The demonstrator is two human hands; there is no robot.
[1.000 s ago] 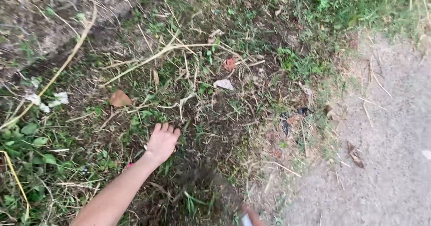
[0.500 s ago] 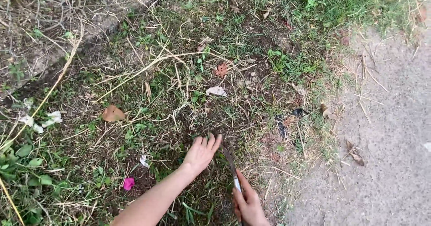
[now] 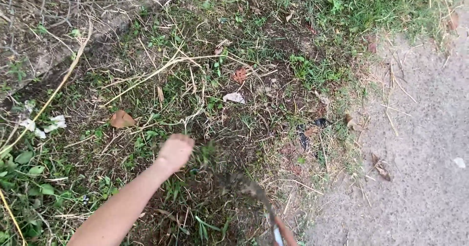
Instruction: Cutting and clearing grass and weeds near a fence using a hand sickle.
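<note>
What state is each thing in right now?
Left hand: fisted on a grass tuft.
Tool: motion-blurred, head low over bare soil; the handle runs to the bottom edge.
Right hand: out of view.
Brown leaf: dry, lying flat.
White scrap: lying loose on the grass.

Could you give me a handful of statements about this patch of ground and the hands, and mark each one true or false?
1. The left hand is closed into a fist around a tuft of grass. True.
2. The bare paved strip lies to the left of the grass. False: it runs down the right side.
3. A tool with a reddish handle enters from the bottom edge. True; it is blurred, and the right hand holding it is out of view.
4. The brown dry leaf lies in the left hand's palm. False: it lies on the ground, apart from the hand.
</note>
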